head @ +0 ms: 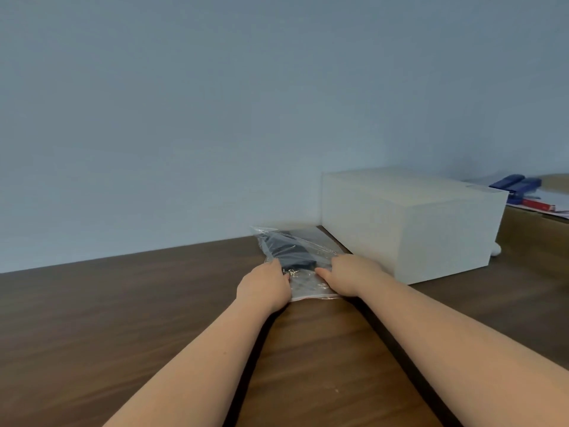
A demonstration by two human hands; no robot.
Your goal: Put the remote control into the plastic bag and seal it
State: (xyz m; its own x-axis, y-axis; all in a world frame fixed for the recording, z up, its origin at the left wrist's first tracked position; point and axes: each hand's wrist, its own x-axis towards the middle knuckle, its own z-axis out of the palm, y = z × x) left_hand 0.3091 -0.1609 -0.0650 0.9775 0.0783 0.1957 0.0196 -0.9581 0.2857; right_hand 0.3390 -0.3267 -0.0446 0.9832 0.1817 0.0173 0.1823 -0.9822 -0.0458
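A clear plastic bag [304, 285] with a red strip along its near edge lies flat on the dark wooden table [123, 318]. The black remote control [291, 251] is inside it, pointing away from me. My left hand [264, 288] grips the bag's near left corner. On the near right corner rests my right hand [348, 274], its thumb pressing down on the plastic. Both hands cover parts of the bag's mouth, so I cannot tell whether the strip is closed.
A large white box [409, 223] stands just right of the bag, almost touching it. Behind it, at the far right, lie blue and red items [520, 189] on papers. A blue-grey wall [215, 118] runs along the table's far edge.
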